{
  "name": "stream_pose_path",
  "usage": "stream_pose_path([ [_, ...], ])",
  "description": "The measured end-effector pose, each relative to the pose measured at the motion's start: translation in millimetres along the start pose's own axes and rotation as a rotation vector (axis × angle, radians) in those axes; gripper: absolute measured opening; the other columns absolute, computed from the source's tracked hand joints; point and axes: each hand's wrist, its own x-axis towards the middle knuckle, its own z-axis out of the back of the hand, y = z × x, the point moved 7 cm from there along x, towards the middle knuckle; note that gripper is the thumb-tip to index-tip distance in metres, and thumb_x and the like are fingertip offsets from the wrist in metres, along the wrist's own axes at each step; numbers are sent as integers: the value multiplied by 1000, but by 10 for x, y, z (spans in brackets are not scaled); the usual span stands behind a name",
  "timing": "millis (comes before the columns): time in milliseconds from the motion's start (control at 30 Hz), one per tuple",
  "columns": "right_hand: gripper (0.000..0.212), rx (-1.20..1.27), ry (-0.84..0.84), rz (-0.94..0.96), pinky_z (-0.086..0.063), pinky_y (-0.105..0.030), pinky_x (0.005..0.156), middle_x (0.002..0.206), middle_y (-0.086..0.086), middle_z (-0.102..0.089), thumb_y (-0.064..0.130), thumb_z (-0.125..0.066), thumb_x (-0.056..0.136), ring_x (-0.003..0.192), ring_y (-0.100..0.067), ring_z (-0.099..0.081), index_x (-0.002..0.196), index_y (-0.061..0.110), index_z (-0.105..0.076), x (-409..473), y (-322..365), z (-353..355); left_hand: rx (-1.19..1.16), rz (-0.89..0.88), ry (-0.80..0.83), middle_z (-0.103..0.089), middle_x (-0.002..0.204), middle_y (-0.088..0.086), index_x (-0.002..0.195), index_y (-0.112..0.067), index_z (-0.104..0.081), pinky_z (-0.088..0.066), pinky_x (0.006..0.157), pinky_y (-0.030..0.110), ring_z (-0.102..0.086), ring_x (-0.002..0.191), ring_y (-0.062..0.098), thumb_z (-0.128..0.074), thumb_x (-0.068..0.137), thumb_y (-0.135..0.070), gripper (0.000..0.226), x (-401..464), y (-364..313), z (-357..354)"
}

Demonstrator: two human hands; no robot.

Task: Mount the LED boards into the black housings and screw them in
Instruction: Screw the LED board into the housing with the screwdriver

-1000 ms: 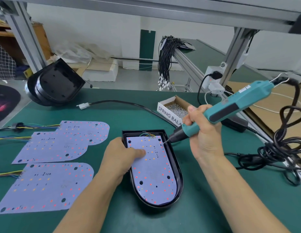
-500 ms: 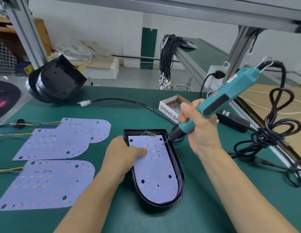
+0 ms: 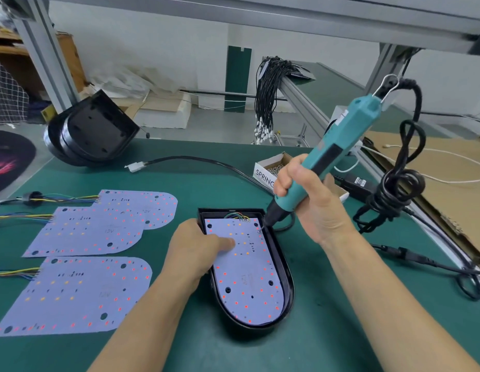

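Tilted steeper now, the electric screwdriver (image 3: 330, 159), clenched in the right hand (image 3: 311, 200), meets the LED board (image 3: 244, 275)'s far-right corner; left hand (image 3: 198, 251) fingers press it flat.

Left hand (image 3: 200, 249): palm down, knuckles bent, one fingertip pressing flat ahead.
Right hand (image 3: 308, 196): raised, fingers wrapped round a tilted grip.
Forearms: both bare, reaching forward, well apart.

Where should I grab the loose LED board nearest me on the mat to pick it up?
Judging by its pose, take the nearest loose LED board by its rounded right end, coming from the right. It lies flat, its wires leave the left end, and the right end is bare near the left hand. Slide a fingertip under, then pinch the rim.
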Motion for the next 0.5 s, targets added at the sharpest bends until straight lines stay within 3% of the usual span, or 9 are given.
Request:
stream_pose_path([
  [100,11,13,191,-59,-40,-28,64,62,-2,-47,13,-63,66,57,-20,-45,67,17,-53,25,-6,-116,24,8,-9,-74,81,11,84,-2,-69,-58,73,43,-71,77,32,-77,68,-3,17,6,-31,-2],
  [200,15,-26,298,-94,-37,-29,60,60,-2,-50,12,-65,60,55,-20,-43,68,18,-54,58,-14,-228,24,8,-4,-74,79,11,81,-3,-70,-54,59,33,-69,67,28,-76,69,-2,14,-2,-38,19],
  [367,48,365,111,45,-43,-29,66,61,2,-47,35,-88,54,55,-14,-45,72,16,-47,167,330,-123,-35,31,8,-75,78,8,79,-7,-71,-57,73,48,-71,72,29,-74,72,1,12,-49,-5,54],
  [433,52,457,62,74,-46,-29,68,63,4,-49,43,-89,52,56,-11,-47,74,19,-49,173,455,-80,-72,24,15,-75,75,4,78,-9,-70,-59,72,40,-72,70,25,-73,72,4,14,-73,-3,50],
  [500,56,470,55,61,-47,-28,68,64,4,-49,48,-89,49,57,-11,-47,75,19,-49,127,455,-158,-131,15,39,-74,70,-1,78,-11,-69,-56,57,26,-70,60,16,-72,72,6,18,-124,-10,35],
])
